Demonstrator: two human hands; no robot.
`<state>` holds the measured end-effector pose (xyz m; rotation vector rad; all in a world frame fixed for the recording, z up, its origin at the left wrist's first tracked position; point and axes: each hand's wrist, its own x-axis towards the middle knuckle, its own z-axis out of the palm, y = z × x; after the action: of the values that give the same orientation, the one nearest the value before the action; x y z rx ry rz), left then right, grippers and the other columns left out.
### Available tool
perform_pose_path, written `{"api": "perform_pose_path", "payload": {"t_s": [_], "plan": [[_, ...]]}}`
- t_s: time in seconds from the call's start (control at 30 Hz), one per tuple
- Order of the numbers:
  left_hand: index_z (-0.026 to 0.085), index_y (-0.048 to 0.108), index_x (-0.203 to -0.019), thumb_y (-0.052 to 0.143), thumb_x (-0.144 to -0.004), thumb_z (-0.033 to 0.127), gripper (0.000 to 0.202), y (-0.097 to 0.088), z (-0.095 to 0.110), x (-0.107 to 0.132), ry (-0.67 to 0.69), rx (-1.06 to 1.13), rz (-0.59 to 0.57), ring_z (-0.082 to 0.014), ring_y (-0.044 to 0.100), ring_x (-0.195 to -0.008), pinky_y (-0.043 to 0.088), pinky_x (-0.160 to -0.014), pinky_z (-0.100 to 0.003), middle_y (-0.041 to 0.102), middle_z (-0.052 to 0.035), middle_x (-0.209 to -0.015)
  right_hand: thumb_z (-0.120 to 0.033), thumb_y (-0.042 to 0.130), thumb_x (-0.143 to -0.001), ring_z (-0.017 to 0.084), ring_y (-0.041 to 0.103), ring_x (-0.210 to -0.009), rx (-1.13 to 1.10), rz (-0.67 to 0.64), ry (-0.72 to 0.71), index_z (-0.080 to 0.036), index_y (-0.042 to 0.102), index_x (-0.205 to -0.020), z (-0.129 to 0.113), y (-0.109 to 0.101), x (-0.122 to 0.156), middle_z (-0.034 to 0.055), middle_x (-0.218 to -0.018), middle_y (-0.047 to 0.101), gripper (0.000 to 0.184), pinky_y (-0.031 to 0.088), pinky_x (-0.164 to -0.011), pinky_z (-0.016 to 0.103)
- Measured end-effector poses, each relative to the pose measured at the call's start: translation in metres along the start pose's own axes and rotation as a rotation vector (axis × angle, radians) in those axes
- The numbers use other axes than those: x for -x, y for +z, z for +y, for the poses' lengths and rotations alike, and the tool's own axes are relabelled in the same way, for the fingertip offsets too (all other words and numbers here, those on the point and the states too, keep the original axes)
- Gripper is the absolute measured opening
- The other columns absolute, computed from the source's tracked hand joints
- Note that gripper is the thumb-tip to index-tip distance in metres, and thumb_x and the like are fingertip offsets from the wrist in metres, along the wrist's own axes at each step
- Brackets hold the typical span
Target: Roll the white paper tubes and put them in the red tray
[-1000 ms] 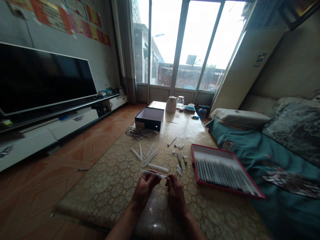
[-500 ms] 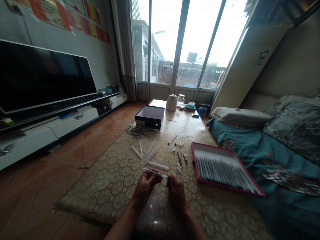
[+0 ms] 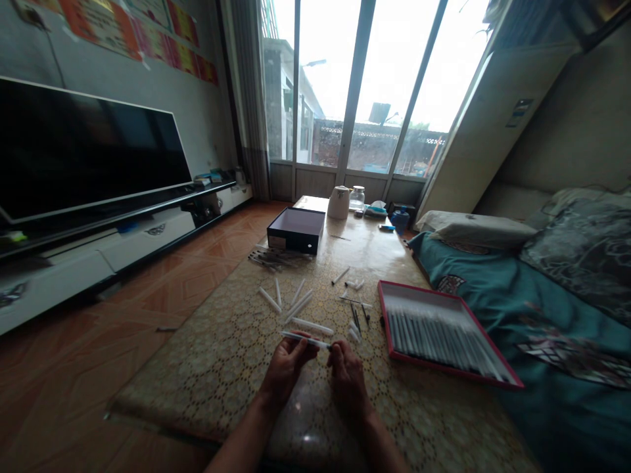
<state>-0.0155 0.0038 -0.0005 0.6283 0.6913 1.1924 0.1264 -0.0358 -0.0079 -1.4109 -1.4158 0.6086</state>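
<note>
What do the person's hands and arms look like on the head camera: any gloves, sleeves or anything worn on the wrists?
The left hand and right hand are bare, without gloves. The left forearm and right forearm are bare to the bottom edge of the view, so no sleeve shows. No watch or band shows on either wrist; any rings are too small to tell.

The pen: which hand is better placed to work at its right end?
Probably the right hand: its fingers are at that end of the pen, while the left hand holds the barrel.
</note>
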Motion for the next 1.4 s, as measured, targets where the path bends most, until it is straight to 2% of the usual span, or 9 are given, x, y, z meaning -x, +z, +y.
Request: {"api": "perform_pose_path", "payload": {"t_s": [0.1, 0.27, 0.33, 0.5, 0.7, 0.93, 1.2, 1.4], "plan": [[0.014, 0.061, -0.082, 0.074, -0.066, 0.023, 0.022, -0.0017, -0.0020, -0.0013, 0.014, 0.018, 0.007, -0.0165, 0.066, -0.071, 0.050, -0.072, -0.029, 0.070, -0.0051, -0.076, -0.036, 0.037, -0.091, 0.013, 0.049, -0.059, -0.003, -0.020, 0.002, -0.021, 0.050, -0.082, 0.0003, 0.0008, 0.0001, -0.0028, -0.065, 0.052, 0.022, 0.035, -0.057, 0.022], [0.014, 0.060, -0.081, 0.072, -0.068, 0.024, 0.021, -0.0028, -0.0029, -0.0008, -0.005, -0.021, -0.037, -0.0168, 0.067, -0.072, 0.050, -0.070, -0.028, 0.071, -0.0063, -0.079, -0.036, 0.031, -0.093, 0.013, 0.047, -0.058, 0.044, 0.001, -0.001, -0.021, 0.047, -0.067, 0.0036, 0.0019, 0.0007, -0.0021, -0.061, 0.048, 0.034, 0.034, -0.057, 0.023], [0.014, 0.060, -0.082, 0.073, -0.068, 0.024, 0.021, -0.0031, -0.0026, -0.0010, -0.009, -0.011, -0.027, -0.0167, 0.067, -0.072, 0.050, -0.071, -0.028, 0.071, -0.0060, -0.078, -0.036, 0.030, -0.093, 0.013, 0.047, -0.058, 0.037, -0.003, -0.005, -0.021, 0.047, -0.067, 0.0034, 0.0015, 0.0006, -0.0023, -0.061, 0.048, 0.036, 0.034, -0.056, 0.022], [0.015, 0.060, -0.082, 0.073, -0.067, 0.023, 0.021, -0.0032, -0.0029, -0.0020, 0.004, 0.007, -0.006, -0.0154, 0.066, -0.070, 0.050, -0.071, -0.028, 0.071, -0.0041, -0.076, -0.037, 0.036, -0.092, 0.012, 0.049, -0.058, -0.011, -0.023, -0.007, -0.021, 0.050, -0.083, 0.0037, 0.0020, -0.0004, -0.0032, -0.065, 0.051, 0.023, 0.035, -0.057, 0.022], [0.013, 0.060, -0.083, 0.072, -0.069, 0.023, 0.021, -0.0010, -0.0020, -0.0004, 0.001, -0.041, -0.054, -0.0171, 0.067, -0.073, 0.050, -0.071, -0.029, 0.071, -0.0067, -0.079, -0.036, 0.029, -0.093, 0.013, 0.048, -0.056, 0.055, 0.004, -0.013, -0.021, 0.048, -0.065, 0.0043, 0.0015, -0.0003, -0.0024, -0.059, 0.049, 0.037, 0.033, -0.056, 0.023], [0.014, 0.059, -0.083, 0.073, -0.067, 0.023, 0.023, -0.0047, -0.0045, -0.0040, 0.005, 0.006, 0.016, -0.0147, 0.066, -0.068, 0.051, -0.069, -0.027, 0.070, -0.0035, -0.074, -0.033, 0.038, -0.091, 0.012, 0.051, -0.059, -0.014, -0.023, -0.028, -0.020, 0.050, -0.086, 0.0013, 0.0013, -0.0007, -0.0027, -0.066, 0.054, 0.018, 0.037, -0.058, 0.021], [0.015, 0.059, -0.080, 0.076, -0.063, 0.024, 0.026, -0.0042, -0.0043, -0.0043, -0.018, 0.032, 0.053, -0.0123, 0.064, -0.065, 0.050, -0.067, -0.024, 0.067, -0.0012, -0.071, -0.030, 0.042, -0.088, 0.013, 0.052, -0.065, -0.040, -0.032, -0.056, -0.020, 0.054, -0.085, 0.0054, 0.0024, 0.0015, -0.0007, -0.071, 0.056, 0.016, 0.039, -0.060, 0.021], [0.015, 0.058, -0.079, 0.074, -0.066, 0.025, 0.023, -0.0071, -0.0049, -0.0054, -0.044, 0.030, -0.002, -0.0124, 0.063, -0.065, 0.049, -0.067, -0.025, 0.067, -0.0013, -0.070, -0.031, 0.040, -0.090, 0.012, 0.049, -0.065, -0.022, -0.061, -0.085, -0.021, 0.054, -0.079, 0.0084, 0.0024, 0.0022, -0.0024, -0.066, 0.052, 0.020, 0.037, -0.062, 0.022]]}}
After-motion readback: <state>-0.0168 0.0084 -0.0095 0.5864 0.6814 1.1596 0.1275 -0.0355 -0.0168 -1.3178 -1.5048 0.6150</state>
